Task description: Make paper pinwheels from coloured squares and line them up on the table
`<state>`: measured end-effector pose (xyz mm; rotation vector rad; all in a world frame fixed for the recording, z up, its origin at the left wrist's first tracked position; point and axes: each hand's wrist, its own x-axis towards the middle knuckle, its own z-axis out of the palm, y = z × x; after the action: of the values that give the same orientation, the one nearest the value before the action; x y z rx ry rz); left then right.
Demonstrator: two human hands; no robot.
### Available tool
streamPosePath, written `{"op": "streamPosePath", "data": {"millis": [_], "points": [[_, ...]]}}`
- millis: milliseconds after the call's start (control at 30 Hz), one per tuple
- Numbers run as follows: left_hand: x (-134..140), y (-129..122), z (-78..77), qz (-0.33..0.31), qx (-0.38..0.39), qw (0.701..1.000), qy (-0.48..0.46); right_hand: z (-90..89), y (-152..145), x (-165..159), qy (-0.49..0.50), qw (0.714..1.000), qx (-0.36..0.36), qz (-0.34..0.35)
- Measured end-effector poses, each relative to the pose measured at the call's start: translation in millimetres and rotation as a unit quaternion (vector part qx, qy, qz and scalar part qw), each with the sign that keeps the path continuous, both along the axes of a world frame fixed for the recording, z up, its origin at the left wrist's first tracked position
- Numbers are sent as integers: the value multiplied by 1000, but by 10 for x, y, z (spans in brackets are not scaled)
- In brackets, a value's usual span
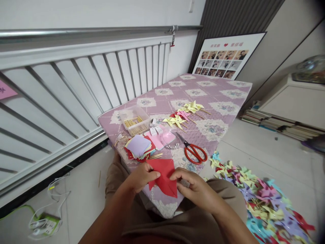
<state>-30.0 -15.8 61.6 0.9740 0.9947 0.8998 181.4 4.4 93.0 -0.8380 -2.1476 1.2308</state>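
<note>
A red paper square [165, 171] with cut slits is held over the near corner of the cloth-covered table [213, 128]. My left hand [142, 176] pinches its left side, thumb on top. On the right edge, my right hand [190, 184] has thumb and forefinger bent round the paper. Just beyond lie a stack of coloured paper squares [139, 145], lilac on top, and a few thin sticks [155, 156]. Red-handled scissors [194, 150] rest to the right, near a clear round dish [172, 139] with small beads.
A clear plastic box [134, 120] of sticks stands behind the stack, near small white boxes [156, 130]. Finished paper pinwheels [189, 112] lie farther back. Many more pinwheels [266, 200] cover the floor at right. A radiator [101, 78] borders the table's left; a power strip [48, 223] lies on the floor.
</note>
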Motion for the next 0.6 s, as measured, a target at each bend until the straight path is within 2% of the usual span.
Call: {"op": "streamPosePath", "data": {"millis": [233, 367, 600], "points": [[15, -20, 3, 2, 19, 992, 128, 1, 13, 20, -1, 1000, -24, -2], [46, -21, -55, 25, 35, 977, 207, -11, 6, -26, -13, 1000, 1, -15], [111, -43, -123, 42, 52, 962, 263, -98, 15, -115, -40, 995, 55, -71]]}}
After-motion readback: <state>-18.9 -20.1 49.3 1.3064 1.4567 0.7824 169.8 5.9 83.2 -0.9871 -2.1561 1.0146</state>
